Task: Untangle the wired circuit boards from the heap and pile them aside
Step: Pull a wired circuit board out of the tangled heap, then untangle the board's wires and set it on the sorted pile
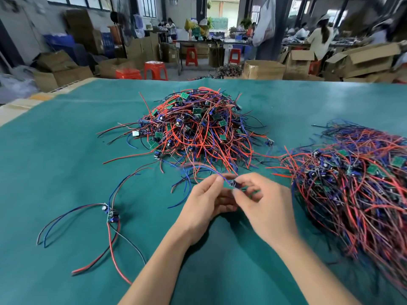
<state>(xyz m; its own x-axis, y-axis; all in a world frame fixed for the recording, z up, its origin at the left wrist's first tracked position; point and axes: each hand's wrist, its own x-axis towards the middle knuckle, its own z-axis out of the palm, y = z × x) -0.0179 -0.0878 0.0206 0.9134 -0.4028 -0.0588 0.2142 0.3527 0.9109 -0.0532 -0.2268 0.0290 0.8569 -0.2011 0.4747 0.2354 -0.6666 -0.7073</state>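
Both hands meet on one small circuit board [234, 184]: my right hand [262, 201] pinches it between thumb and fingertips, and my left hand [207, 199] curls its fingers round the board's blue and red leads just beside that grip. The leads run away from me, up into the near edge of the tangled heap [198, 126], which sits on the green-covered table [66, 150] beyond my hands. Motion blur hides whether the leads are caught in other wires or already lie loose.

To do this step well, I judge the pull should be slow and low, with my left grip sliding along the leads to feed them out one strand at a time, not yanking the board, since a snagged wire could drag neighbours off the heap or strain a solder joint.

Right of my grip, close by, lies the sorted pile [356, 186] of boards with their wires lying roughly parallel; this board likely belongs there. Left of my grip, well apart, a loose pair of boards [111, 213] lies with wires splayed.

No brand, label or writing is legible anywhere; the boards are too small and blurred.
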